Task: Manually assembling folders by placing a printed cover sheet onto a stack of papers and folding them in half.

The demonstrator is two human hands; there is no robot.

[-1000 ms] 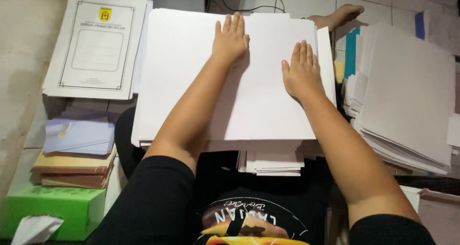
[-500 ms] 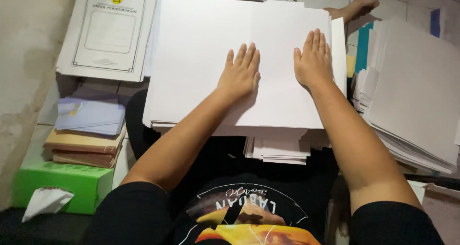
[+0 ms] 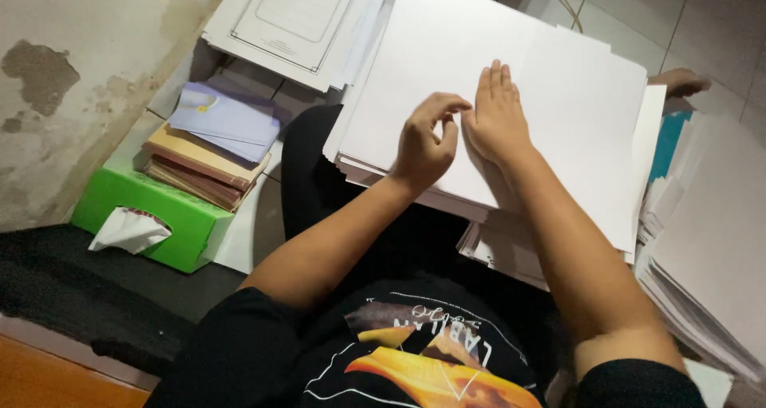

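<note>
A large folded white sheet (image 3: 447, 65) lies on top of a paper stack across my lap. My right hand (image 3: 496, 113) presses flat on it, fingers together and pointing away from me, near the centre fold. My left hand (image 3: 427, 141) is right beside it, fingers curled, thumb and fingertips pinching at the sheet's surface next to the right hand. Whether it has hold of the paper's edge I cannot tell.
A green tissue box (image 3: 152, 204) sits at the left with stacked booklets (image 3: 203, 157) and a pale purple envelope (image 3: 227, 121) on it. Printed white covers (image 3: 295, 17) lie at the top left. More paper stacks (image 3: 710, 248) are on the right. A bare foot (image 3: 678, 81) shows beyond.
Both hands have come together near the sheet's middle. The left hand went from flat to curled and pinching. The view has tilted and shifted right.
</note>
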